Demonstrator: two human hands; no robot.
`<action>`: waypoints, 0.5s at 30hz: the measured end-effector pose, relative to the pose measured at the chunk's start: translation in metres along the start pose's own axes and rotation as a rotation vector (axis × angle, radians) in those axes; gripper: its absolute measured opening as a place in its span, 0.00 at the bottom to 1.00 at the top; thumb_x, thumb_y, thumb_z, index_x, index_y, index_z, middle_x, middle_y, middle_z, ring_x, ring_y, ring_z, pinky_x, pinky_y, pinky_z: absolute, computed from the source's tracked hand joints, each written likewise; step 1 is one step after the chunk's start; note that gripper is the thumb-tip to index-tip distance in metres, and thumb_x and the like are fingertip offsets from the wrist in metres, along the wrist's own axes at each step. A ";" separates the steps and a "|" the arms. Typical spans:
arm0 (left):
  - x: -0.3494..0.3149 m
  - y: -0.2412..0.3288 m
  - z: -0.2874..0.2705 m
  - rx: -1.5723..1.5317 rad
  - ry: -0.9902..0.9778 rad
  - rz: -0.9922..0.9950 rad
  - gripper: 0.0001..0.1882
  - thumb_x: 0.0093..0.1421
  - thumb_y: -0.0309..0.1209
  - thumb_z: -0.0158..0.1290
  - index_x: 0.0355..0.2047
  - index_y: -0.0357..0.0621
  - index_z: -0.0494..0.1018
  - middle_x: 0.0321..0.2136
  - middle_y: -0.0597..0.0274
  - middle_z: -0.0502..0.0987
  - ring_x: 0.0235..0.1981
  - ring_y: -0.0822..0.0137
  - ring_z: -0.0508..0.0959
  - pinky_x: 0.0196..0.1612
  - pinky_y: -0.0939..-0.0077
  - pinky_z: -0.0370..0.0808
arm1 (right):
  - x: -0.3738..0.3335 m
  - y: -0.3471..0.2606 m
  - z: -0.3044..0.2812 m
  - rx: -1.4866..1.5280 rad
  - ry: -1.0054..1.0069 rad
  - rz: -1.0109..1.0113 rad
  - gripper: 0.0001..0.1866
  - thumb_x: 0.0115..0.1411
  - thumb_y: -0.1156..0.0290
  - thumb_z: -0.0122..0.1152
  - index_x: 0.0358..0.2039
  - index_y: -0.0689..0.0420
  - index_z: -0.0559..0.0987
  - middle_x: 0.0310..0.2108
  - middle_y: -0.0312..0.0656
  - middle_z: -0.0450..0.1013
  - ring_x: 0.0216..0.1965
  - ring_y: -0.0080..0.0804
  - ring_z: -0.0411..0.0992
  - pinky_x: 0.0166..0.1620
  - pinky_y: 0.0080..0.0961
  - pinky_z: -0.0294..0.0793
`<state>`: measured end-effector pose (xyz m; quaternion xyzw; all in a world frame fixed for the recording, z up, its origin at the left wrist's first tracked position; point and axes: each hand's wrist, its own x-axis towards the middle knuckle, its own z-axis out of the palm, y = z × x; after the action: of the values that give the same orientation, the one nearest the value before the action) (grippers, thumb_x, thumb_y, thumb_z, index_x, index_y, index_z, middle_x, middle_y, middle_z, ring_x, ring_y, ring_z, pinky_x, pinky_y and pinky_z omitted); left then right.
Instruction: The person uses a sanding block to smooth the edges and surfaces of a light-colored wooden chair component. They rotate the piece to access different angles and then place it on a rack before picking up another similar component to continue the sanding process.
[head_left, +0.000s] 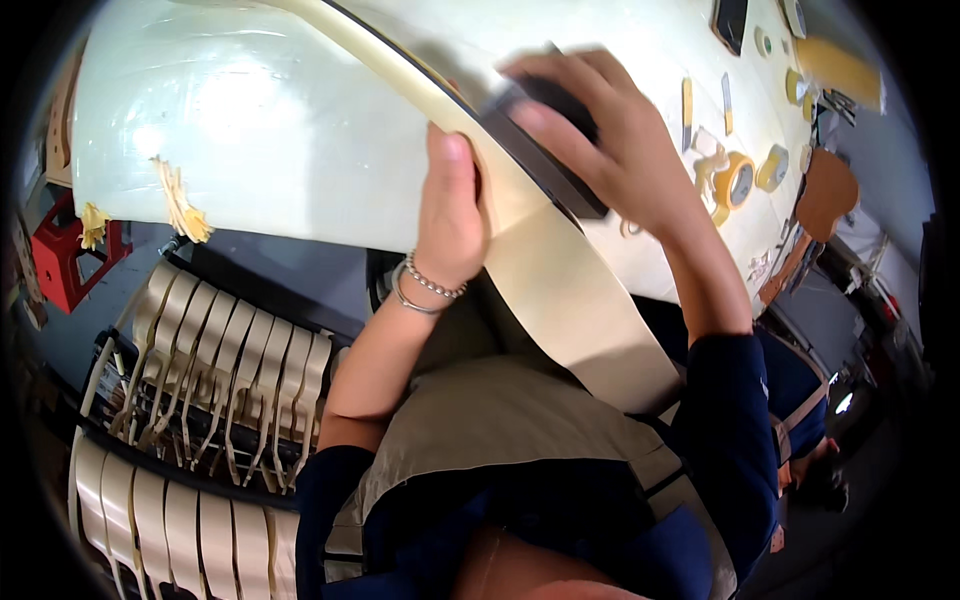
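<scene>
head view: left hand (452, 215) steadies wood strip (560, 290); right hand (600, 140) presses dark block (560, 100)

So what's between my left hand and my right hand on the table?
In the head view, only the pale curved strip lies between the left hand and the right hand, which presses a dark block.

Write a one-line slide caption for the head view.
Left hand steadies a pale curved strip while right hand presses a dark block on it.
</scene>
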<state>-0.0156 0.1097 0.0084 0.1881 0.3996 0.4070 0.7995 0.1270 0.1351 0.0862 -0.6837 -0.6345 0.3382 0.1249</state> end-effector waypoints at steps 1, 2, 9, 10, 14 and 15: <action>0.000 0.002 -0.009 0.081 -0.177 0.017 0.34 0.67 0.50 0.23 0.65 0.41 0.35 0.58 0.53 0.57 0.59 0.65 0.58 0.61 0.70 0.54 | -0.005 0.003 0.000 -0.030 0.026 -0.050 0.16 0.60 0.59 0.53 0.46 0.52 0.75 0.39 0.45 0.70 0.39 0.38 0.71 0.45 0.28 0.69; 0.003 0.001 -0.013 0.376 -0.204 0.189 0.33 0.67 0.49 0.22 0.64 0.42 0.37 0.53 0.51 0.62 0.52 0.63 0.67 0.55 0.69 0.63 | -0.005 -0.001 0.000 0.017 -0.021 0.026 0.17 0.60 0.59 0.53 0.46 0.52 0.75 0.38 0.46 0.70 0.39 0.38 0.71 0.46 0.28 0.68; -0.003 0.007 -0.007 0.126 -0.252 0.017 0.28 0.66 0.51 0.23 0.57 0.43 0.48 0.32 0.54 0.70 0.31 0.59 0.77 0.36 0.66 0.75 | 0.102 -0.026 0.027 0.001 0.211 -0.145 0.23 0.55 0.44 0.54 0.40 0.48 0.77 0.30 0.49 0.72 0.31 0.40 0.73 0.34 0.29 0.73; 0.000 -0.002 -0.013 0.165 -0.256 0.041 0.28 0.66 0.50 0.22 0.57 0.43 0.48 0.32 0.54 0.70 0.31 0.60 0.77 0.36 0.67 0.75 | 0.084 -0.017 0.026 -0.021 0.222 -0.164 0.23 0.55 0.44 0.54 0.40 0.48 0.77 0.29 0.50 0.72 0.30 0.40 0.73 0.34 0.29 0.74; 0.002 0.005 -0.012 0.156 -0.322 0.094 0.30 0.67 0.49 0.21 0.60 0.39 0.41 0.31 0.53 0.70 0.30 0.61 0.76 0.36 0.69 0.74 | 0.103 -0.026 0.033 -0.127 0.331 -0.240 0.22 0.56 0.47 0.54 0.41 0.50 0.77 0.29 0.51 0.72 0.29 0.42 0.74 0.31 0.28 0.74; 0.003 0.005 -0.011 0.174 -0.323 0.090 0.31 0.67 0.49 0.21 0.61 0.39 0.38 0.31 0.53 0.70 0.30 0.61 0.76 0.36 0.69 0.74 | 0.119 -0.029 0.033 -0.098 0.321 -0.245 0.22 0.56 0.47 0.55 0.41 0.50 0.77 0.28 0.50 0.72 0.28 0.42 0.74 0.31 0.28 0.74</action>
<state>-0.0259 0.1144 0.0035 0.3372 0.2907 0.3710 0.8150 0.0797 0.2440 0.0426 -0.6518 -0.7006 0.1759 0.2312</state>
